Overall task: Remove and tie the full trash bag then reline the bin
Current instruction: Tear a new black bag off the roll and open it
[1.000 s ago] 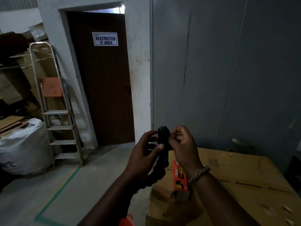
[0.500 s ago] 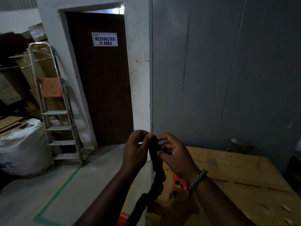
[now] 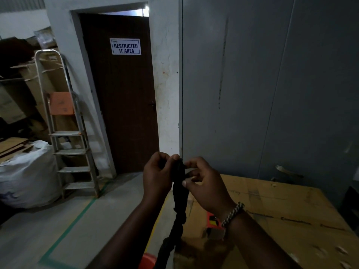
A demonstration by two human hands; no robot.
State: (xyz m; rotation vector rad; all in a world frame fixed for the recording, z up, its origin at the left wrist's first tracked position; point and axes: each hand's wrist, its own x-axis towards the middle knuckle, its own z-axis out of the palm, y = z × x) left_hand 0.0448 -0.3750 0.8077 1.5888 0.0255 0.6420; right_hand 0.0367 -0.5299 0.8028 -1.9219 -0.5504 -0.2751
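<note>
A black, still-folded trash bag (image 3: 179,202) hangs down in a crumpled strip from my two hands at chest height. My left hand (image 3: 157,176) pinches its top edge from the left. My right hand (image 3: 204,183), with a beaded bracelet on the wrist, pinches the same top edge from the right. An orange bag box (image 3: 214,225) lies on the cardboard carton (image 3: 272,206) just under my right wrist. A bit of an orange bin rim (image 3: 147,259) shows at the bottom edge, mostly hidden.
A brown door (image 3: 124,105) with a "RESTRICTED IT AREA" sign stands shut ahead. A metal step ladder (image 3: 68,144) and a big white sack (image 3: 27,173) stand left, before stacked cartons. Grey wall panels (image 3: 262,84) rise on the right. Green tape lines the floor (image 3: 73,220).
The bag has unrolled from a small bundle into a long hanging strip. My hands have shifted slightly left and now work at its top edge.
</note>
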